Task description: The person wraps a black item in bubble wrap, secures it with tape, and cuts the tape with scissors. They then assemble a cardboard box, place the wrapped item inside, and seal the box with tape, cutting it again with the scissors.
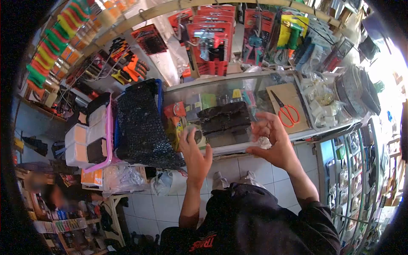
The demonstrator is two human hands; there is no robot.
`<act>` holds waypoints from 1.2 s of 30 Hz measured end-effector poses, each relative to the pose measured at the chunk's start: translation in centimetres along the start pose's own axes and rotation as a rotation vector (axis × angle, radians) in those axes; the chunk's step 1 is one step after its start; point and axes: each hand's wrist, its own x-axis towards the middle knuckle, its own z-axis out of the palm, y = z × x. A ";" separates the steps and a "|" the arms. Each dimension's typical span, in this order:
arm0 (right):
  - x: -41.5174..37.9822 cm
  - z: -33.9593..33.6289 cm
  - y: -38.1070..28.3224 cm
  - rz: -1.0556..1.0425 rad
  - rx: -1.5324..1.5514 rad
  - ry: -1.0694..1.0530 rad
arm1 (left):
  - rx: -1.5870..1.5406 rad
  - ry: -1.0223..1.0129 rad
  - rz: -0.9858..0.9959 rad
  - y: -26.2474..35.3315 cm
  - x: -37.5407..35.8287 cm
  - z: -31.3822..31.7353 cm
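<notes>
My left hand point(196, 159) is raised at the front edge of the glass display case point(208, 150), fingers curved and thumb apart, with nothing gripped. Just behind its fingertips is a round, tape-like roll point(196, 136). My right hand point(275, 144) is likewise open, its fingers bent and spread toward the left. In its curve a crumpled white piece point(264, 142) shows, overlapped by the hand. Between and beyond both hands, a dark, ragged-edged black bundle point(225, 119) lies on the glass top. Orange-handled scissors point(289, 115) rest on brown cardboard point(299, 100) to the right.
Left of the case stand a pink-rimmed basket point(109, 136) of white and black packs and a blue basket point(160, 95) covered in black bubble wrap point(140, 123). Red carded tools point(210, 38) hang above. A person point(59, 191) is at the lower left.
</notes>
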 end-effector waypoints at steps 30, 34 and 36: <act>-4.6 11.4 4.6 0.212 0.315 0.042 | -0.956 -0.188 -0.279 -0.8 -3.3 -3.3; -4.3 14.0 4.6 0.270 0.483 0.153 | -0.870 -0.143 -0.090 -2.0 -3.4 -4.0; -4.3 15.2 4.9 0.286 0.450 0.172 | -0.943 -0.166 -0.169 -2.4 -3.8 -4.7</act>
